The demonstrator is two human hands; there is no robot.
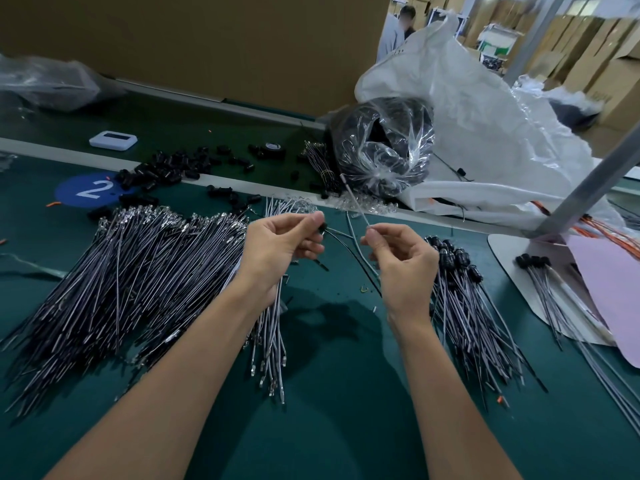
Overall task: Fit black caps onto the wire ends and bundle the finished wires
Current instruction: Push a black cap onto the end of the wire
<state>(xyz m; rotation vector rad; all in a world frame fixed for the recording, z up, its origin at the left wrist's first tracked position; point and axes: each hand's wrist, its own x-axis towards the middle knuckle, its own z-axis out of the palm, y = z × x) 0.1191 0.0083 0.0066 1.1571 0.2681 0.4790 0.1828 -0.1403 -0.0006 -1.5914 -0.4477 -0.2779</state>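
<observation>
Black cap (322, 227) sits pinched between the thumb and fingertips of the left hand (280, 244), with thin dark and grey leads trailing from it down toward the green surface (339, 393). The right hand (401, 258), just beside it and apart from it, pinches a pale wire (356, 202) between thumb and forefinger, its free end slanting up and away from both hands. Both hands are raised above the surface.

Left of the left hand lies a broad heap of uncapped wires (121, 271), metal terminals glinting at their far ends. A smaller bunch of grey wires (273, 341) runs under the left wrist. Right of the right hand lies a pile of capped wires (464, 299), caps at the far end. Beyond the hands, loose caps (162, 169) are scattered near a blue disc (91, 190) marked 2, and a clear bag (381, 147) of dark parts leans against a white sack (485, 116).
</observation>
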